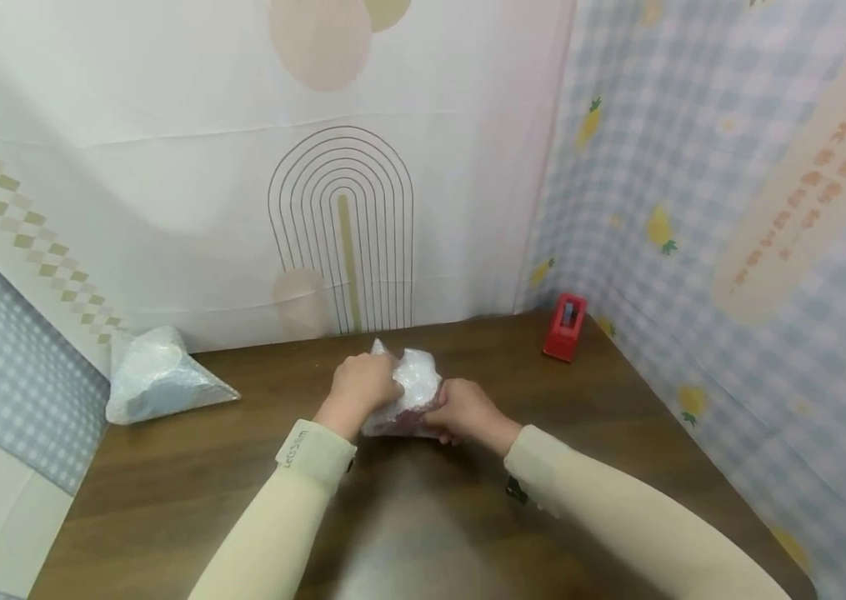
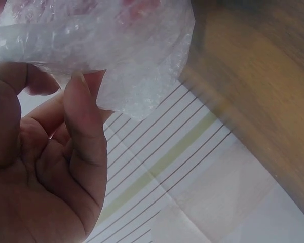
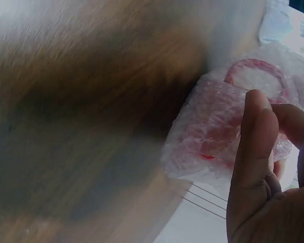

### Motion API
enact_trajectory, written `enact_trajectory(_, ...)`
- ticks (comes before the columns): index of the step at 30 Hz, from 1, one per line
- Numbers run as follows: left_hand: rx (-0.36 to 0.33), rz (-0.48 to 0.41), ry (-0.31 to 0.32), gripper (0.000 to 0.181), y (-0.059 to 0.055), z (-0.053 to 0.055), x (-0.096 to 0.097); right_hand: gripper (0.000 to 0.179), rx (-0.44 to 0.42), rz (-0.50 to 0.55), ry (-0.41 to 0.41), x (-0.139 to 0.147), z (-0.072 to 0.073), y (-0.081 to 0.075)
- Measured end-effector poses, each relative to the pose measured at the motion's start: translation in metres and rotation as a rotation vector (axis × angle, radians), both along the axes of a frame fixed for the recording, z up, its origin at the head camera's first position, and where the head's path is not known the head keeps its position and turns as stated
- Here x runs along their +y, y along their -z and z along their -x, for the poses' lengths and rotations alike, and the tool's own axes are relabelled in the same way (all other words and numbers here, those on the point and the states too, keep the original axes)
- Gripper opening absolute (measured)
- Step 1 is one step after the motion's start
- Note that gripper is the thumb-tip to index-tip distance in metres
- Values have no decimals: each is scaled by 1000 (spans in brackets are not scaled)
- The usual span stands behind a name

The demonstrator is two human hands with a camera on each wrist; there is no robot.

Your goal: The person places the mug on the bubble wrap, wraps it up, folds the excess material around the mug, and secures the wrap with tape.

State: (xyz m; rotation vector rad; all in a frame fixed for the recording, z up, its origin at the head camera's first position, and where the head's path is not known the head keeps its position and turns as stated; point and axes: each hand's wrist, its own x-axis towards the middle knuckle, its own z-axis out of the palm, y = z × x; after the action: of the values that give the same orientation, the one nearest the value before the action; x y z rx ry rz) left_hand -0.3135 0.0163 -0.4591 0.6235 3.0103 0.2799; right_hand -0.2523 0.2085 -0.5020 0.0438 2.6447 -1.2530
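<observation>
Near the back of the table, bubble wrap (image 1: 418, 380) surrounds a pinkish-red thing (image 3: 215, 134). A red loop like a handle (image 3: 253, 63) shows through the clear film in the right wrist view; its exact kind is blurred by the wrap. My left hand (image 1: 364, 385) pinches the wrap's upper left part, with thumb and fingers curled at the film edge (image 2: 137, 83) in the left wrist view. On the other side, my right hand (image 1: 470, 412) grips the wrapped bundle between thumb and fingers. Some of the fingertips are hidden behind the film.
A second bubble-wrapped bundle (image 1: 163, 379) lies at the back left of the brown wooden table (image 1: 242, 475). A red tape dispenser (image 1: 565, 327) stands at the back right. Printed cloth (image 1: 190, 183) hangs behind the table, and checked cloth (image 1: 663, 275) borders its right side.
</observation>
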Motion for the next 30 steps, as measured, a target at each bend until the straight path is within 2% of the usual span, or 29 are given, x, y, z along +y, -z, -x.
enact_trajectory(5,-1,-25,-34,50,3,-1,-7,38,17,-46,-29,-3,5,-2)
enact_trajectory(9,9,-67,-36,58,10,-2,-14,41,-15,-29,-67,7,6,-9)
enact_trajectory(14,75,-220,-60,57,15,-8,-24,40,-36,17,-18,30,10,-22)
enact_trajectory(16,84,-296,-75,53,15,-13,-28,48,-58,45,3,39,10,-24)
enact_trajectory(19,101,-349,-91,44,16,-23,-36,58,-113,114,-21,45,9,-21)
enact_trajectory(22,55,-330,-116,50,19,-35,-45,59,-146,187,-62,44,8,-16)
enact_trajectory(24,-16,-312,-112,61,22,-42,-50,57,-144,216,-83,41,9,-13)
enact_trajectory(27,-126,-326,-66,76,28,-47,-55,54,-124,222,-97,38,10,-12)
enact_trajectory(30,-141,-350,-13,73,32,-47,-57,53,-106,214,-110,35,12,-12)
